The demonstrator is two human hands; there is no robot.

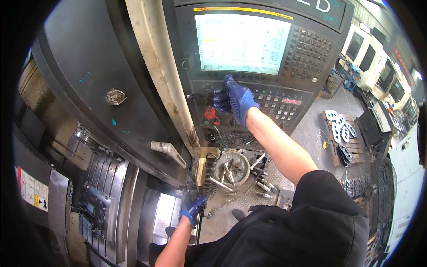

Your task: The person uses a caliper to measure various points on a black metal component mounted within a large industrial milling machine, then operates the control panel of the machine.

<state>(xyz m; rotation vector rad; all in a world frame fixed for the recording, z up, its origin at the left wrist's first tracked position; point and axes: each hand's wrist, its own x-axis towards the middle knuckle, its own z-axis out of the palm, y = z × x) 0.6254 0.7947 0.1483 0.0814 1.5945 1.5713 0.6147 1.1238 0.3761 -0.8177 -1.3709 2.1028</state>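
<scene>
Right grip looks loosely spread and empty over the control panel, below the lit screen and near the red button, presumably placed there for easy reach, while left grip, closure unclear, hangs low near the coiled hose.

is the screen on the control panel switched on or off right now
On: the screen glows bright white with rows of small text, above the gloved right hand.
</scene>
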